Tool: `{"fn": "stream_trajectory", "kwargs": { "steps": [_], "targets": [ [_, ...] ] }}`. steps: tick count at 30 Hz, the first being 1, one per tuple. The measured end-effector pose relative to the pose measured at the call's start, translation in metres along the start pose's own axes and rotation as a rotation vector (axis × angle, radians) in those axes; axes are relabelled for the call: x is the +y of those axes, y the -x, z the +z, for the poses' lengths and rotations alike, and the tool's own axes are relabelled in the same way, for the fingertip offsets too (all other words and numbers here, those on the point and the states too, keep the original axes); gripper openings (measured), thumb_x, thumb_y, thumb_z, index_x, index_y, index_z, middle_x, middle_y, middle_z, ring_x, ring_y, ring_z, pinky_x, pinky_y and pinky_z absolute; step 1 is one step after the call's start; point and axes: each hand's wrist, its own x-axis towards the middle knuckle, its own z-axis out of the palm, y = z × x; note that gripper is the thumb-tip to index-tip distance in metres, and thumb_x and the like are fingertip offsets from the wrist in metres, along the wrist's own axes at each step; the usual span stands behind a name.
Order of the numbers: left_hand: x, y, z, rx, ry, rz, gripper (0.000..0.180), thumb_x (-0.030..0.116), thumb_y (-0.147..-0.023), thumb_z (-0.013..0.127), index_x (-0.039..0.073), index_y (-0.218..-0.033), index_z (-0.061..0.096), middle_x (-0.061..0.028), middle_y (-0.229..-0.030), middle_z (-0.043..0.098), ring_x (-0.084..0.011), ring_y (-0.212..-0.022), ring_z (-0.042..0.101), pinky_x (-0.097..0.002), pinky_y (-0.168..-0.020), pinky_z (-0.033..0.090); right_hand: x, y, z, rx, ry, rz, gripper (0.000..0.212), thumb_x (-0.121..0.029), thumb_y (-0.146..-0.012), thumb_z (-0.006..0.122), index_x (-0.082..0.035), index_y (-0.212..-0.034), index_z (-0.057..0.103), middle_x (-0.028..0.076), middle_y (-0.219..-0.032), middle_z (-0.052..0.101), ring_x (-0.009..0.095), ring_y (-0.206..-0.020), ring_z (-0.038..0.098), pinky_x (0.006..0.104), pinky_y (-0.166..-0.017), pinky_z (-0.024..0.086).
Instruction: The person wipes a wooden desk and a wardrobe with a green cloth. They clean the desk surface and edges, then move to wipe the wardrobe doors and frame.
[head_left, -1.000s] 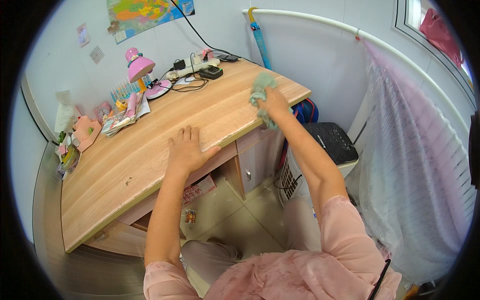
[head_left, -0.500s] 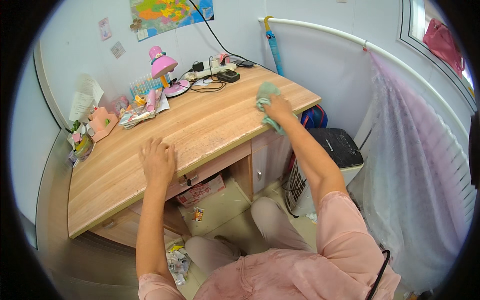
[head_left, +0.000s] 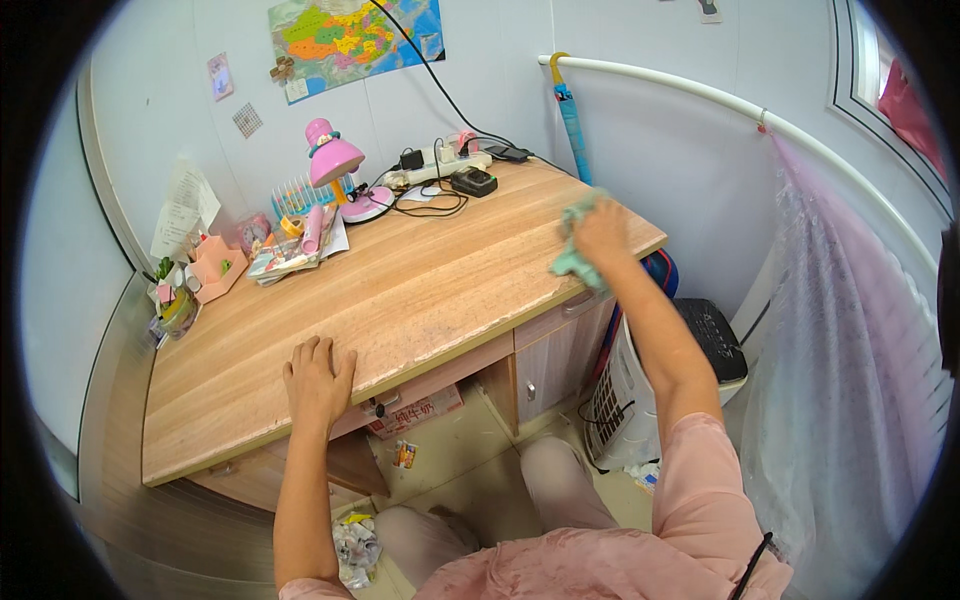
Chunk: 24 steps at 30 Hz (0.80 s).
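Bright, even daylight with soft, faint shadows; the window point(head_left: 862, 60) at upper right appears the main light source. No strong glare on the wooden desk point(head_left: 400, 290). Fisheye distortion bends the white rail point(head_left: 740, 105) and desk edges toward the rim; black vignette fills the corners. Focus is sharp at the centre, softer at the periphery.

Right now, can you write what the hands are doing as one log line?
left hand: flat on wooden desk near front edge | right hand: pressing green cloth on desk's right end | pink lamp: at back
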Motion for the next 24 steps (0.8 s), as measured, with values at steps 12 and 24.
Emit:
{"fn": "stream_trajectory", "kwargs": {
  "steps": [12, 24],
  "targets": [
    [-0.020, 0.002, 0.006, 0.034, -0.040, 0.003, 0.054, 0.045, -0.089, 0.055, 0.005, -0.125, 0.058, -0.0153, -0.137, 0.049, -0.0300, -0.131, 0.040, -0.0497, -0.111, 0.026, -0.197, 0.019, -0.011, 0.086, -0.804, -0.512, 0.034, -0.026, -0.078, 0.068, -0.005, -0.104, 0.066, 0.021, -0.108, 0.063, 0.034, -0.098, 0.059, 0.0455, -0.087, 0.048],
    [-0.010, -0.001, 0.010, 0.050, 0.002, 0.040, 0.054, 0.044, -0.089, 0.056, 0.004, -0.125, 0.058, -0.0157, -0.134, 0.051, -0.0304, -0.130, 0.041, -0.0505, -0.109, 0.027, -0.029, -0.048, -0.025, -0.338, -0.962, 0.371, 0.048, -0.041, -0.092, 0.057, 0.002, -0.111, 0.064, 0.019, -0.109, 0.065, 0.029, -0.101, 0.060, 0.0397, -0.084, 0.049]
  ]
}}
